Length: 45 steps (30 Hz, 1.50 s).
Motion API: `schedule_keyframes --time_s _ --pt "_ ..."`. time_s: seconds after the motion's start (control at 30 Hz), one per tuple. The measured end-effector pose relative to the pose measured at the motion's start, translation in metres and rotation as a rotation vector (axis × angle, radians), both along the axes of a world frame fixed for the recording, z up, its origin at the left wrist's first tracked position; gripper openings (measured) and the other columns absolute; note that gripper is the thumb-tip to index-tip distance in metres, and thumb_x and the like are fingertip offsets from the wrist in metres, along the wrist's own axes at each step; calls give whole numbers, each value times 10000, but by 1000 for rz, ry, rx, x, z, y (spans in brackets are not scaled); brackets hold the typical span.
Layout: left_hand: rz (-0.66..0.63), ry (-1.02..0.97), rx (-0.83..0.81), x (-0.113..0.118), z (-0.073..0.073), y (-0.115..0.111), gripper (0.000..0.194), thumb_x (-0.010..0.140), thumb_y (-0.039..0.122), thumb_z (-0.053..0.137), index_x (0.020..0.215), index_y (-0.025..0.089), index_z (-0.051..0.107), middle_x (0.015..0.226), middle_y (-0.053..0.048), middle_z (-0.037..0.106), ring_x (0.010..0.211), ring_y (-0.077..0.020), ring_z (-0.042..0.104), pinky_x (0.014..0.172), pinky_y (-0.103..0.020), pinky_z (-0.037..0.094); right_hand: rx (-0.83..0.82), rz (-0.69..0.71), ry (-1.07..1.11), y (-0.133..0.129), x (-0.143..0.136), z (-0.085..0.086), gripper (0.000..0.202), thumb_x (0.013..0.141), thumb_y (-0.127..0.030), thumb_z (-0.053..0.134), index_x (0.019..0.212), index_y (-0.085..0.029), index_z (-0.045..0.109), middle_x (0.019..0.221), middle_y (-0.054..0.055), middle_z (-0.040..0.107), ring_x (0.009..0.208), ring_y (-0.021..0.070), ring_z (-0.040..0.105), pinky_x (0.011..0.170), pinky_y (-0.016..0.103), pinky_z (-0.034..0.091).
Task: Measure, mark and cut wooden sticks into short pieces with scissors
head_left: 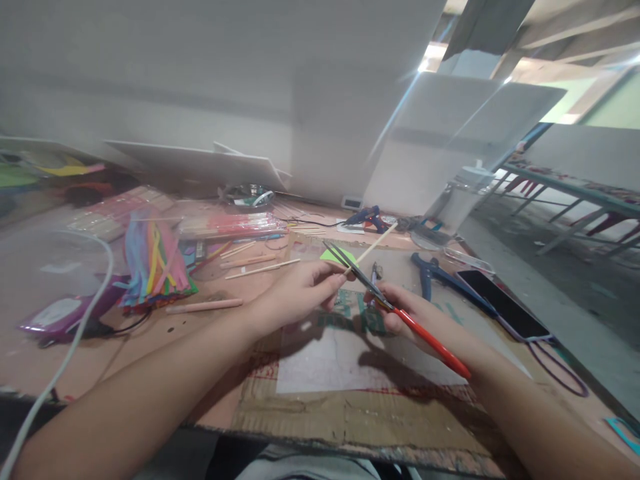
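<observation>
My left hand (320,283) pinches a thin wooden stick (376,247) that slants up and away to the right. In my right hand (400,313) is a pair of red-handled scissors (373,288), its slightly parted blades crossing the stick close to my left fingertips. Whether the blades press on the stick, I cannot tell. Beneath both hands, a white sheet (320,367) with green lettering lies on a piece of cardboard (350,423). A bright green piece (339,253) shows just behind my left fingers, partly covered. A small object (376,272) beyond the blades is unclear.
A blue glue gun (440,273) and a phone (503,303) lie at the right, near a clear jar (457,207). Leftward are colourful fuzzy strips (155,257), a purple tool (75,310), loose sticks (263,268) and packaged sticks (230,225). A white cable (85,333) hangs in front.
</observation>
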State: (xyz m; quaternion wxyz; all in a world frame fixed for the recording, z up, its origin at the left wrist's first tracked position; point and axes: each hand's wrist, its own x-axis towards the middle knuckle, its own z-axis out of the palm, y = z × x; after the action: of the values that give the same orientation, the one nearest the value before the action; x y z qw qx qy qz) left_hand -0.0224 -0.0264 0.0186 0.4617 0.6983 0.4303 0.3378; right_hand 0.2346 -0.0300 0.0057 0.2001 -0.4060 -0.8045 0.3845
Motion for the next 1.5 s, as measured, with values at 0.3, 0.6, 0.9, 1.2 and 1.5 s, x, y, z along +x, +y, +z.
schedule_keyframes --time_s 0.3,0.6,0.9,1.2,1.5 --pt "-4 6 -21 -1 -2 0 286 964 371 494 1079 182 674 613 51 574 442 -73 489 385 -168 357 17 -12 10 1 -2 -3 559 885 -709 556 1099 -196 613 921 44 629 794 195 540 671 287 439" --pt "-84 -108 -64 -10 -7 16 326 968 441 502 817 160 569 626 29 609 364 -28 413 358 -149 311 13 -60 30 -3 -14 8 606 826 -776 559 973 -193 627 809 29 595 678 167 507 594 274 419" --pt "-50 -18 -137 -9 0 2 406 962 448 501 1223 185 668 541 78 496 330 -60 421 340 -174 333 46 43 62 -9 -6 0 531 945 -614 519 1272 -198 565 1066 80 650 910 237 590 783 337 503" --pt "16 -78 4 -2 11 -7 297 926 326 536 1057 213 778 453 62 431 460 -114 503 469 -206 412 -46 95 112 -14 -6 4 670 940 -671 498 1440 -227 468 1179 94 634 1048 262 595 905 358 508" --pt "51 -70 56 -2 8 -6 301 923 349 539 1042 214 780 541 19 557 583 -150 602 498 -217 439 -70 99 140 -15 -8 2 723 917 -734 466 1435 -229 459 1136 94 621 1021 256 585 872 345 516"
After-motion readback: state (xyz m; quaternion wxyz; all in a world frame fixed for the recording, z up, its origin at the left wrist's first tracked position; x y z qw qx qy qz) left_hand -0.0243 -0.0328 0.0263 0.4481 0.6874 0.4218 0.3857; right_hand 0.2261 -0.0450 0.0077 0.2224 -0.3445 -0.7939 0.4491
